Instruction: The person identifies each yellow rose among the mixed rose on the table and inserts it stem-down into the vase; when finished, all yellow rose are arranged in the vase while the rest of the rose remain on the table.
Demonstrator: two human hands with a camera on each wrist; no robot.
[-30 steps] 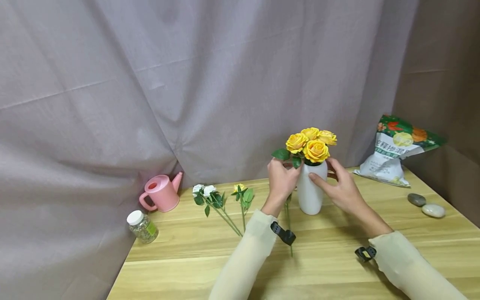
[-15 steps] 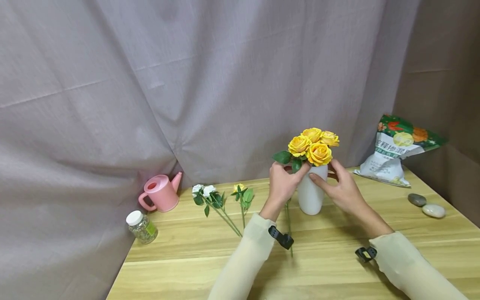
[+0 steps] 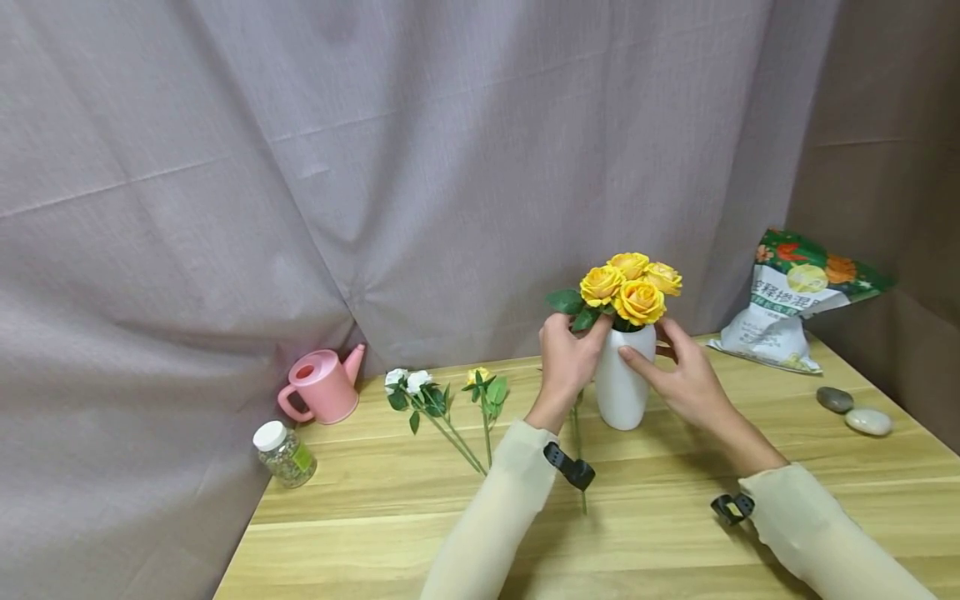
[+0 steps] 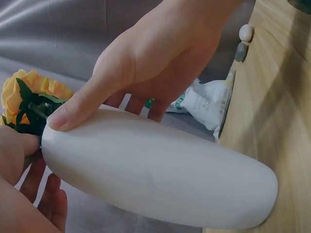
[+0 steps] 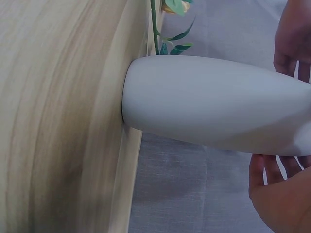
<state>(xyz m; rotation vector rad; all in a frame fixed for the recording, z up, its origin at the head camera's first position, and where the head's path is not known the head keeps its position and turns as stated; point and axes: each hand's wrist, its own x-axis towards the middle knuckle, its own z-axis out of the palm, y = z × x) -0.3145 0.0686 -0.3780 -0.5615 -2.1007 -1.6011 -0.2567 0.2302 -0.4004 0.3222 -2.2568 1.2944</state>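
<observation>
A white vase [image 3: 622,392] stands upright on the wooden table, with several yellow roses [image 3: 640,302] clustered at its mouth. My right hand [image 3: 686,379] grips the vase's upper part from the right, thumb on the near side. At the left of the mouth, my left hand [image 3: 567,360] pinches the rose stems below the blooms and green leaves [image 3: 566,301]. In the left wrist view, the left thumb and fingers [image 4: 17,189] meet at stems beside the vase rim. Stem ends inside the vase are hidden. The right wrist view shows the vase base [image 5: 133,92] touching the table.
White roses [image 3: 408,382] and a yellow rose [image 3: 480,377] lie left of the vase; another green stem [image 3: 577,425] lies beneath the left forearm. Farther left are a pink watering can [image 3: 322,387] and a jar [image 3: 286,454]. Right are a bag [image 3: 787,308] and stones [image 3: 867,421].
The roses dip and shift slightly right, then rise a little, with my left hand moving along. My right hand and the vase stay nearly still.
</observation>
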